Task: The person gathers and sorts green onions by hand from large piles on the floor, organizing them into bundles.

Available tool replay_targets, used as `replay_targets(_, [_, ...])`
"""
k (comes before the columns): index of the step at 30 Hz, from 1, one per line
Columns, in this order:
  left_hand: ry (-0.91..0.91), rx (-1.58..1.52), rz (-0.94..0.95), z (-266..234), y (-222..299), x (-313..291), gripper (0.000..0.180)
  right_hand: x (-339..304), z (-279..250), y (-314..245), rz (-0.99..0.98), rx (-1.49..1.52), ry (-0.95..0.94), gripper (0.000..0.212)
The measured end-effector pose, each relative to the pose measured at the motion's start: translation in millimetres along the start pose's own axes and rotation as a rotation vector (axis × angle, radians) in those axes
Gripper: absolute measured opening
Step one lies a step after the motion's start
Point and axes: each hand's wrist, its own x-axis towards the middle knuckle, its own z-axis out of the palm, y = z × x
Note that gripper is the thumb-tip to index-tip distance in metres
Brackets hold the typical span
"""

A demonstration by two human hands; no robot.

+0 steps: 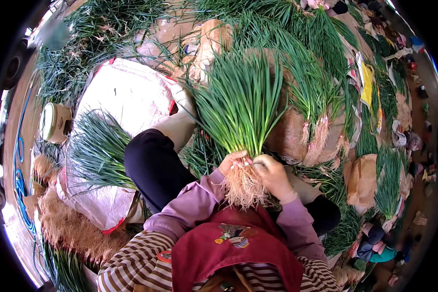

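Observation:
A thick bunch of green onions (243, 104) stands in front of my chest, its green leaves fanned out away from me and its pale, stringy roots (246, 185) toward my apron. My left hand (232, 161) is closed round the left side of the stems, just above the roots. On the opposite side, my right hand (273, 177) has its fingers curled and pressed against the base of the same bunch. Whether a tie lies between the fingers is too small to make out. Another bunch of green onions (100, 148) lies by my left knee.
A white sack with red edging (126, 92) spreads to my left, near a pale bucket (55, 122). Heaped onions with roots showing (75, 224) sit at lower left. Loose onions (319, 82) cover a brown sack ahead right. Other people work along the right edge.

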Motion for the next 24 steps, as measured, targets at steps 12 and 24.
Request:
replay_targets(12, [-0.520, -0.124, 0.146, 84, 52, -3, 0.057, -19, 19, 6, 0.256, 0.977, -0.350, 0.078])
replay_targets(24, [-0.467, 0.090, 0.856, 126, 184, -120, 0.014, -45, -69, 7, 0.134, 0.877, -0.032, 0.018])
